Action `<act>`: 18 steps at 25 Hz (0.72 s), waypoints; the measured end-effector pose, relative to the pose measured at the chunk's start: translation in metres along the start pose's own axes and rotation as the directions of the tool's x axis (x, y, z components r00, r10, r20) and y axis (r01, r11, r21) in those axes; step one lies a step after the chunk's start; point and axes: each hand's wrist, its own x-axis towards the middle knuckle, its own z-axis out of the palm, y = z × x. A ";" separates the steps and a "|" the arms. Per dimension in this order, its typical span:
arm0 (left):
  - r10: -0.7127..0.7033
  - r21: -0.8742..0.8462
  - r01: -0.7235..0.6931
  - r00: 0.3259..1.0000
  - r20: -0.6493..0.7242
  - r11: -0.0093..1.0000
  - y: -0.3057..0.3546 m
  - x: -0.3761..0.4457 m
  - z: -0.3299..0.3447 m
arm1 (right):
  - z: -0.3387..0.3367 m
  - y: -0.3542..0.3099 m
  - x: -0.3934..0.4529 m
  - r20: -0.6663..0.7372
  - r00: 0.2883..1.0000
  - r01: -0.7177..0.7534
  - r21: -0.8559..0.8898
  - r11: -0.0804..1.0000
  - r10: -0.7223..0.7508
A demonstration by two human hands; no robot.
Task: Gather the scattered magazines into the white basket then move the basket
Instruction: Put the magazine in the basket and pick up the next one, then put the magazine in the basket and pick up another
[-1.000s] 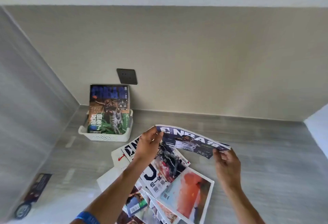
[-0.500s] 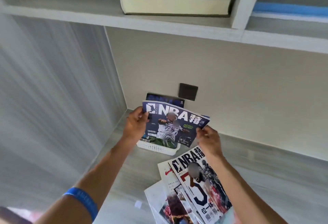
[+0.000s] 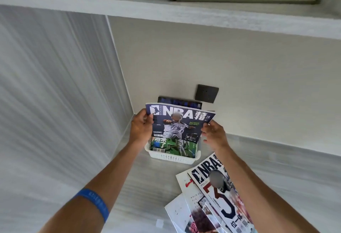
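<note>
The NBA magazine (image 3: 180, 123) is held upright over the white basket (image 3: 172, 156), its lower edge inside the rim. The left hand (image 3: 141, 128) forms a grip pinching the magazine's left edge; the right hand (image 3: 214, 135) grips the right edge, fingers partly spread. Behind the grip, a green-cover magazine (image 3: 173, 146) already stands in the basket against the wall. Below the right grip, scattered magazines (image 3: 212, 195) lie on the desk (image 3: 140, 186). A wall socket (image 3: 207, 93) sits above.
</note>
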 end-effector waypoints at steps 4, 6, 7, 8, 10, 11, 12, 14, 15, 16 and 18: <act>-0.062 0.070 0.057 0.995 0.077 0.996 -0.016 0.010 0.000 | 0.005 0.025 0.013 0.012 0.998 -0.053 -0.106 0.993 0.055; -0.121 0.107 0.112 0.989 0.087 0.988 -0.030 0.010 0.000 | 0.006 0.034 0.018 0.016 0.996 -0.079 -0.148 0.986 0.082; -0.158 0.099 0.150 0.984 0.081 0.984 -0.035 0.009 0.000 | 0.007 0.037 0.019 0.013 0.997 -0.073 -0.169 0.983 0.076; -0.194 0.075 0.188 0.978 0.077 0.979 -0.039 0.010 -0.001 | 0.009 0.039 0.021 0.025 0.998 -0.048 -0.196 0.980 0.054; -0.258 0.007 0.259 0.961 0.095 0.966 -0.039 0.013 -0.002 | 0.012 0.042 0.023 0.084 0.996 0.020 -0.231 0.973 -0.001; -0.294 -0.011 0.297 0.949 0.118 0.955 -0.038 0.015 -0.002 | 0.012 0.042 0.022 0.111 0.994 0.048 -0.252 0.967 -0.021; -0.321 0.002 0.323 0.937 0.139 0.946 -0.037 0.016 -0.003 | 0.011 0.043 0.021 0.131 0.991 0.070 -0.280 0.957 -0.034; -0.324 0.064 0.318 0.934 0.154 0.946 -0.033 0.010 0.001 | -0.002 0.054 0.011 0.143 0.988 0.105 -0.344 0.933 -0.058; -0.320 0.060 0.315 0.933 0.162 0.947 -0.031 0.000 0.006 | -0.013 0.068 0.002 0.153 0.986 0.115 -0.385 0.916 -0.060; -0.325 0.026 0.325 0.930 0.172 0.945 -0.035 -0.013 0.013 | -0.025 0.088 -0.008 0.164 0.986 0.107 -0.440 0.891 -0.037; -0.383 -0.015 0.395 0.897 0.220 0.918 -0.049 -0.054 0.031 | -0.052 0.145 -0.040 0.179 0.978 0.034 -0.638 0.769 0.106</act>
